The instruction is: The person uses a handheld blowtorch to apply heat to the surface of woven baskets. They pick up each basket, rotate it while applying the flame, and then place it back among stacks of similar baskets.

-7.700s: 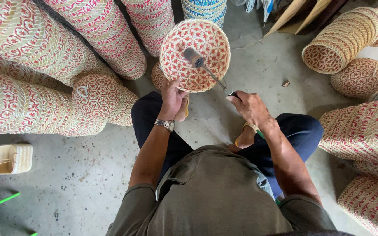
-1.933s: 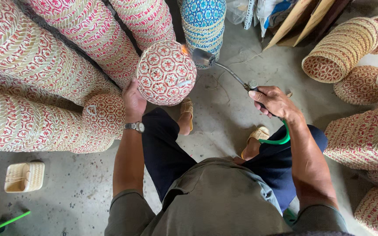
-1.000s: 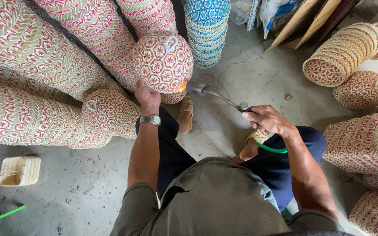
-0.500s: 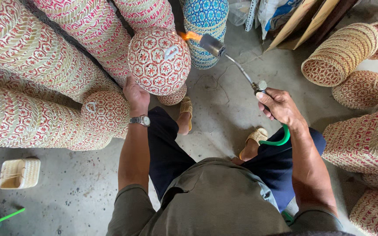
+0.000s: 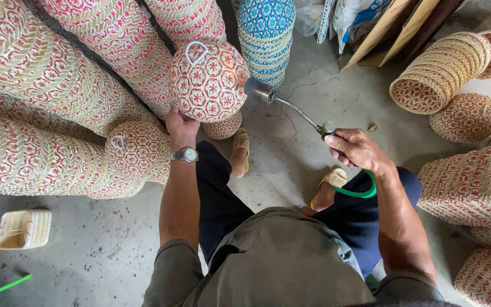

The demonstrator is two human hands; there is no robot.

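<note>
1. Fingers of the left hand (image 5: 180, 126) grasp a round woven basket (image 5: 208, 79) from below; the right hand (image 5: 357, 149) is clenched on a gas torch (image 5: 291, 106).
2. The torch's metal nozzle sits just beside the basket.
3. Stacked red-and-cream woven baskets (image 5: 58, 74) crowd the left; a blue stack (image 5: 266, 28) stands behind.
4. A green hose (image 5: 359, 192) loops by the knee.

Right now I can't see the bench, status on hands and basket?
Left hand holds woven basket up. Right hand grips torch, nozzle at basket's side. Stacked baskets crowd close behind.

The left hand's fingers (image 5: 173, 115) vanish behind the woven basket (image 5: 208, 79). The basket stacks (image 5: 41, 74) run off the frame's edge. The green hose (image 5: 354, 192) disappears behind the right wrist.
</note>
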